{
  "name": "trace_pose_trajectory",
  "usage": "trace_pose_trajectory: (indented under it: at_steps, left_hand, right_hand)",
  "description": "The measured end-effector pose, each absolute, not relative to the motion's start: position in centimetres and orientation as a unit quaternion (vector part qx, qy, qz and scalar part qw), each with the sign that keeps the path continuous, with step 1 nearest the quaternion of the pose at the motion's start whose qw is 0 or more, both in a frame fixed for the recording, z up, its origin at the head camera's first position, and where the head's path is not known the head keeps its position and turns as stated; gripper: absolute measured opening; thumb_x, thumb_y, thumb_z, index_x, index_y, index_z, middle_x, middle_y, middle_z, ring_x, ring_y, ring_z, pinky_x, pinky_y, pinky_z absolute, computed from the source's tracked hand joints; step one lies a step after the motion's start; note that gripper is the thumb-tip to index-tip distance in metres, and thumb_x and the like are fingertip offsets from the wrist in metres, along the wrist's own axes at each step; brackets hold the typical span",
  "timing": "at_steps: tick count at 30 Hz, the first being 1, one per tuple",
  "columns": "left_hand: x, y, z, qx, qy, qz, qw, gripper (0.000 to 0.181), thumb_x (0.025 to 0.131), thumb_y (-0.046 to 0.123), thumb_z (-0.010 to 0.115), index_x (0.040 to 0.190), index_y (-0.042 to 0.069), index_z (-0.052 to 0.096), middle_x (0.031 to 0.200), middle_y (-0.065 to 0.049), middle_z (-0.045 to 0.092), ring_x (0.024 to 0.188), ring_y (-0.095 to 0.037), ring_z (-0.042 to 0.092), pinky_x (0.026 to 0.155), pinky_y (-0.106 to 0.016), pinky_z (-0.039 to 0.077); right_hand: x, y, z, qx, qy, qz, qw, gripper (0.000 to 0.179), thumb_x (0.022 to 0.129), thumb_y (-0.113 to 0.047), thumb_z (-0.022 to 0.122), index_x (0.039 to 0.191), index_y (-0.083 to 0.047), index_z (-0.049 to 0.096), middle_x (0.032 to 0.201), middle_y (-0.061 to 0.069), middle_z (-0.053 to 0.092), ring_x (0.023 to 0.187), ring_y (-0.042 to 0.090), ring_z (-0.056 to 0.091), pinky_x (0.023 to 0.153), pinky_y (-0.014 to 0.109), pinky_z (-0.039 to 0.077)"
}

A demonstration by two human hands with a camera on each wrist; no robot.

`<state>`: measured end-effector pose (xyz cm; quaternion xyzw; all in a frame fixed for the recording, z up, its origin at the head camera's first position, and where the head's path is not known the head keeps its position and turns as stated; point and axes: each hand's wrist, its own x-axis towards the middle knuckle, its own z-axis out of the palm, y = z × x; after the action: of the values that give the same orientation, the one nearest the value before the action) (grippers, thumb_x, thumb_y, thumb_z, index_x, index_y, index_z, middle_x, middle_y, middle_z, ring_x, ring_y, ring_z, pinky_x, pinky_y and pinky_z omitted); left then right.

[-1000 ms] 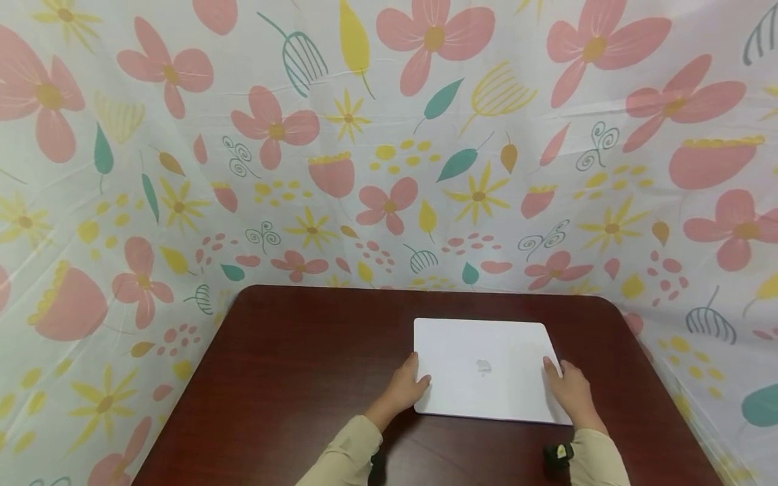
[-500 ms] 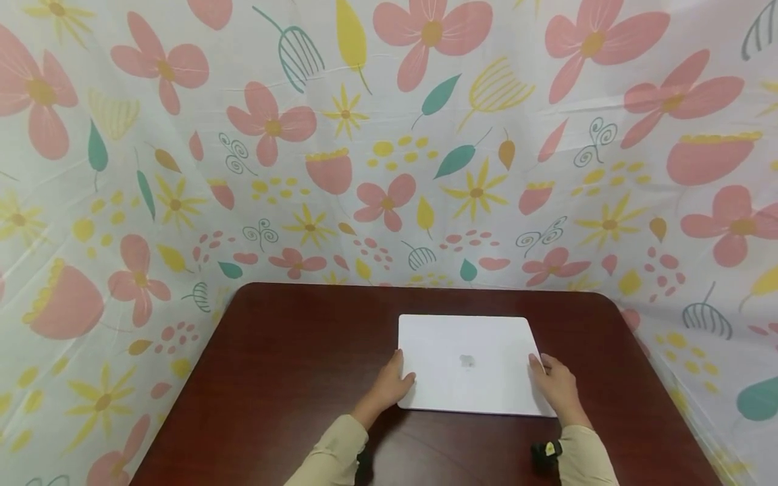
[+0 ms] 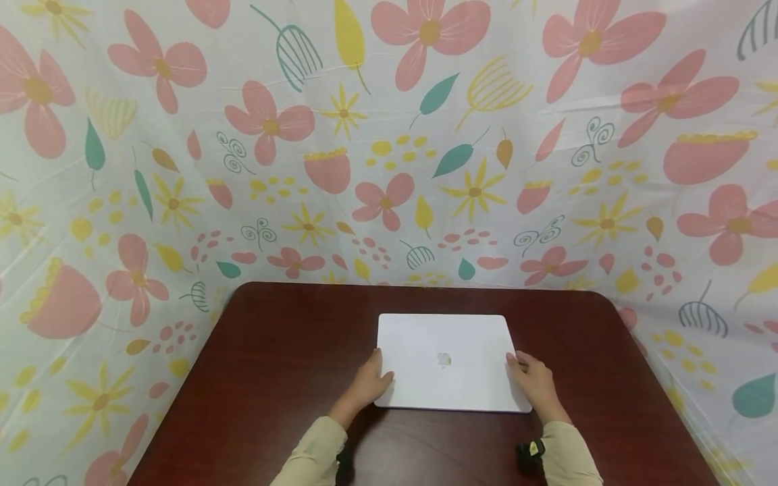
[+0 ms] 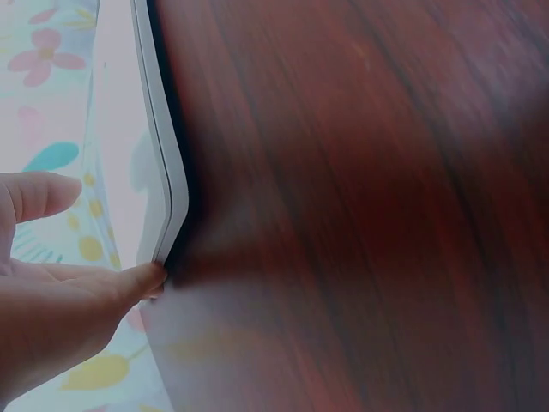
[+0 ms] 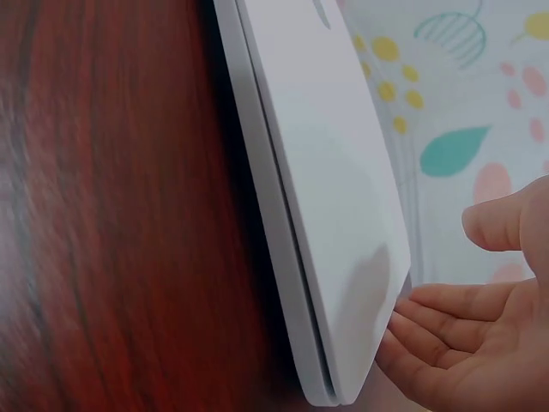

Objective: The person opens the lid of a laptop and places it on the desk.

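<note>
A closed silver laptop [image 3: 446, 385] with a logo on its lid lies flat on the dark red-brown table, right of its middle. At its left edge is my left hand [image 3: 365, 381]; in the left wrist view, fingertips [image 4: 150, 279] touch the laptop's side near a corner, while the thumb [image 4: 51, 193] stands raised. My right hand [image 3: 535, 381] is at the opposite edge. Its fingers [image 5: 446, 326] reach nearly straight to the laptop's side in the right wrist view, thumb held apart from the lid.
The wood-grain table [image 3: 292, 351] has rounded far corners. A white cloth [image 3: 389, 135] printed with pink flowers and yellow and green leaves hangs behind it and along both sides. A dark wrist strap [image 3: 531, 453] shows by the right sleeve.
The laptop has slid left across the table, with both hands moving along at its side edges. The head view has shifted very slightly.
</note>
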<state>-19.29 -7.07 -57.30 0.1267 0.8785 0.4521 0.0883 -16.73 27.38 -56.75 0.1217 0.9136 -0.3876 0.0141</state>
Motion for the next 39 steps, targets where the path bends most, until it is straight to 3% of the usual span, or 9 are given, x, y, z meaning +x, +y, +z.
trace_pose_trajectory:
  at_steps: [10, 25, 39]
  left_hand:
    - [-19.2, -9.3, -57.1, 0.119, 0.891, 0.435, 0.062, 0.065, 0.088, 0.007, 0.058, 0.134, -0.027, 0.027, 0.14, -0.045, 0.029, 0.134, -0.051, 0.029, 0.11, -0.057, 0.026]
    - [-19.0, -12.6, -56.9, 0.113, 0.905, 0.404, 0.074, 0.075, 0.084, 0.011, 0.067, 0.136, -0.026, 0.027, 0.141, -0.044, 0.027, 0.134, -0.052, 0.028, 0.11, -0.057, 0.026]
    - [-18.7, -14.8, -57.4, 0.112, 0.917, 0.376, 0.078, 0.084, 0.08, 0.013, 0.074, 0.137, -0.025, 0.025, 0.143, -0.043, 0.025, 0.136, -0.051, 0.026, 0.111, -0.057, 0.025]
  right_hand:
    - [-16.4, 25.0, -57.1, 0.087, 0.916, -0.392, -0.009, 0.059, 0.101, -0.033, 0.047, 0.131, 0.019, 0.045, 0.125, 0.038, 0.052, 0.113, 0.048, 0.056, 0.093, 0.055, 0.047]
    - [-16.5, 22.1, -57.3, 0.056, 0.914, -0.4, -0.031, 0.049, 0.098, -0.022, 0.055, 0.125, 0.019, 0.051, 0.121, 0.037, 0.056, 0.108, 0.045, 0.06, 0.09, 0.052, 0.05]
    - [-15.4, 20.4, -57.6, 0.017, 0.912, -0.409, -0.001, 0.055, 0.098, -0.023, 0.056, 0.134, 0.017, 0.042, 0.13, 0.037, 0.049, 0.11, 0.045, 0.059, 0.087, 0.048, 0.053]
